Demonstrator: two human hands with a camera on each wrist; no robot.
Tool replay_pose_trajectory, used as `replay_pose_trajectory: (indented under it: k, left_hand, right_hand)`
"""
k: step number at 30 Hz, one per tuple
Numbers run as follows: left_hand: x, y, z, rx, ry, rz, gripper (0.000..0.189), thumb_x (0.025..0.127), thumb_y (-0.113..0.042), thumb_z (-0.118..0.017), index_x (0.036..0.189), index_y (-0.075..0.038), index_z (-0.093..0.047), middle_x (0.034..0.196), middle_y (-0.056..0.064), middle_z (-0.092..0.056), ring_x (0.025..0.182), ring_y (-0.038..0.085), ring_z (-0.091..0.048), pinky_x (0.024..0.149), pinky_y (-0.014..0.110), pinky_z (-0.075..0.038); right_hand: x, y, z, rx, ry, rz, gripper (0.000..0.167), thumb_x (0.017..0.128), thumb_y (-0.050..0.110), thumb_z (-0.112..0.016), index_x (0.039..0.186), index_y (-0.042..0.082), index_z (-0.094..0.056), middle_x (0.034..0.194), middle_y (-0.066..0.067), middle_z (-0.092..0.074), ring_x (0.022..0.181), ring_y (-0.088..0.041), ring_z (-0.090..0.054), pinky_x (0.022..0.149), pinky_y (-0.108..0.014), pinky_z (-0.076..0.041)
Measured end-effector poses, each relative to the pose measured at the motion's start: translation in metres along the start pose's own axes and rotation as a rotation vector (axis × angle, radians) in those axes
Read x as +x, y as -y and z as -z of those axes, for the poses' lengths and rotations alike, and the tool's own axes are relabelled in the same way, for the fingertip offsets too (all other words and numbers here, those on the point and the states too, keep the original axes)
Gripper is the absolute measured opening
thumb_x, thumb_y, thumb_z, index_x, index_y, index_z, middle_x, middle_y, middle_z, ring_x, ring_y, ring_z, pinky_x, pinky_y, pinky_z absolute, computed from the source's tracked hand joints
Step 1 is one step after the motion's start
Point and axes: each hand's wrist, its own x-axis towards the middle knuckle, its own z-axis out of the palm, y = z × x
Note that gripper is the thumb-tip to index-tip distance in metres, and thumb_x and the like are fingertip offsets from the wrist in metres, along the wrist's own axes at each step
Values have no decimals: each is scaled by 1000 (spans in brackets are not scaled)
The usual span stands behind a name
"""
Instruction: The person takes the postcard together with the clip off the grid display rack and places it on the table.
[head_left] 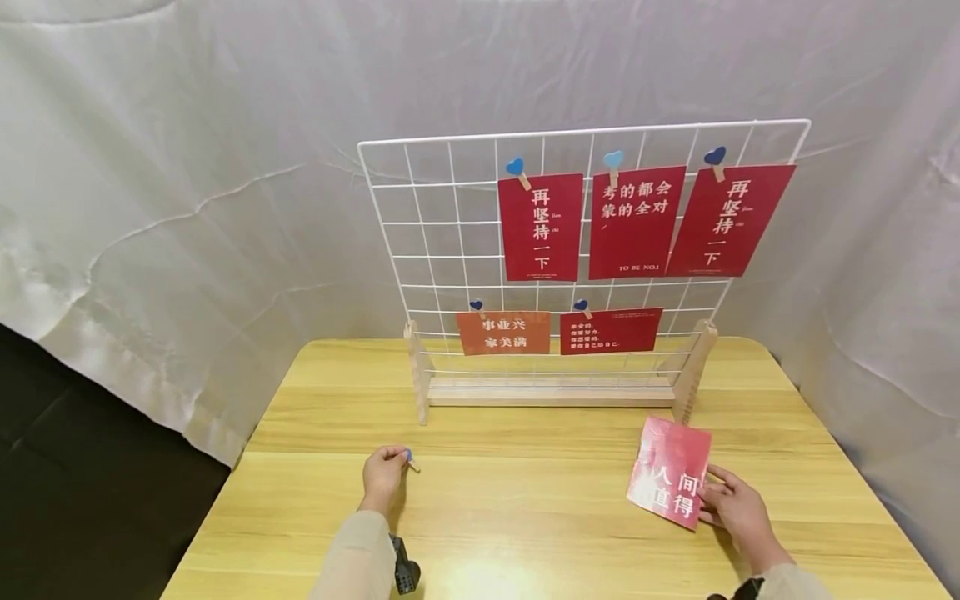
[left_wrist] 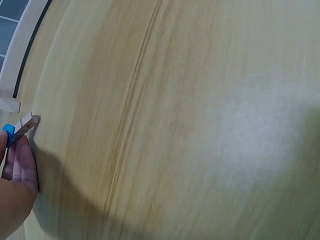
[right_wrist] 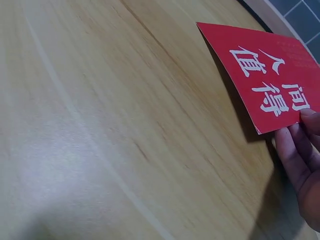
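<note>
My left hand pinches a small wooden clothespin with a blue heart on it, just above the table at the left. At the right, my right hand grips a red card with white characters, thumb on its face and fingers behind. The card tilts a little above the table, with glare on its face in the head view. Behind both hands stands a white wire grid in a wooden base. In the right wrist view the held card shows plain red.
On the grid's upper part hang three red cards under heart clothespins. Lower down are an orange card and a smaller red card. Pale cloth surrounds the wooden table.
</note>
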Motion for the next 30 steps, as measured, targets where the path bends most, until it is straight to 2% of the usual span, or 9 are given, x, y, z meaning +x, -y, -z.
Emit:
replay_pose_trajectory:
  k: [5,10,14,18,24,30]
  left_hand:
    - [6,3,2,42,-12,-14,9,83,5,-50,86,11,-56,85,17,-56,77,19,-54,67,24,-48]
    - [9,3,4,96,-23,-18,10,83,4,-50,87,10,-56,83,17,-57,75,19,-55,64,22,-47]
    - [10,2,7,136,-20,-14,11,83,3,-50,88,10,-57,82,16,-58,73,19,-55,63,24,-47]
    - [12,3,9,146,-15,-14,11,83,2,-51,87,10,-58,79,13,-58,69,16,-54,60,24,-46]
    - [14,1,9,164,-32,-18,11,82,2,-52,86,11,-58,76,13,-58,65,12,-52,56,20,-45]
    - [17,1,8,278,-44,-59,11,81,1,-54,83,10,-60,74,12,-59,65,14,-54,57,22,-45]
  right_hand:
    - [5,2,1,-73,19,-29,53,86,-2,-45,130,-12,-17,77,-2,-58,64,-14,-58,60,-33,-51]
    - [9,4,0,-162,30,-14,50,86,1,-45,128,-13,-21,83,-7,-59,65,-13,-57,60,-30,-50]
    - [11,3,-1,-187,18,10,51,86,2,-49,127,-13,-24,86,-9,-59,67,-10,-56,59,-27,-50]
    - [13,-4,-4,-200,-40,48,48,85,0,-49,126,-13,-28,89,-12,-60,68,-3,-55,60,-24,-49]
    - [14,-13,-11,-207,-180,101,43,83,-4,-48,123,-13,-34,89,-12,-62,65,6,-52,58,-17,-47]
    - [14,-13,-10,-177,-244,134,46,81,-1,-55,122,-12,-37,94,-15,-61,67,12,-49,61,-11,-45]
